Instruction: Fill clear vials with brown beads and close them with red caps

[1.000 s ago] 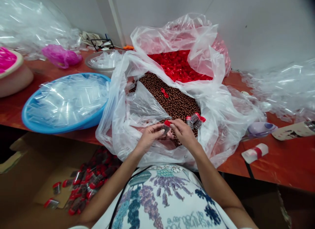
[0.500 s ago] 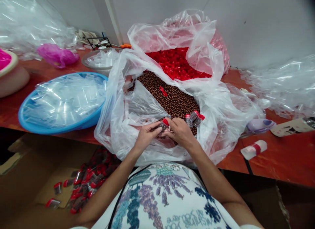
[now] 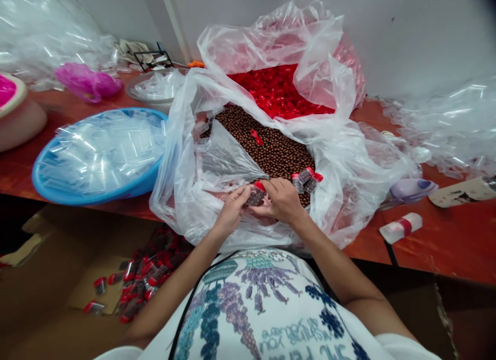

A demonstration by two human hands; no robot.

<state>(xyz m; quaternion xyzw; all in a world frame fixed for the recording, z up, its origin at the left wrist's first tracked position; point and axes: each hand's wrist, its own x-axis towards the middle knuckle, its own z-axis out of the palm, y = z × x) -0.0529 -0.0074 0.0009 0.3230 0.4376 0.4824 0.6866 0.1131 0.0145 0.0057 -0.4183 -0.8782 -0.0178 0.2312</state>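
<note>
Between my hands is a small clear container (image 3: 254, 198) of brown balls with a red cap. My left hand (image 3: 233, 207) pinches its body, and my right hand (image 3: 282, 199) has fingers closed around the capped end. Both hands are over the near side of an open plastic bag (image 3: 174, 194) holding many brown balls (image 3: 279, 156). A red scoop-like piece (image 3: 256, 137) lies on the balls. Several filled red-capped containers (image 3: 306, 180) rest at the right of the balls, close to my right hand. My fingers partly hide the held container.
Behind stands a bag of red caps (image 3: 275, 89). At left, a blue basin (image 3: 42, 187) holds clear plastic tubes. Below it, a cardboard box (image 3: 50, 277) contains many filled containers (image 3: 143, 277). A white roll (image 3: 401, 228), a purple scoop (image 3: 413, 188) and a bottle (image 3: 461, 193) lie at right.
The held container has tilted a little, so more of its body shows between my hands. My right fingers have shifted over the red cap. The camera view has moved slightly.
</note>
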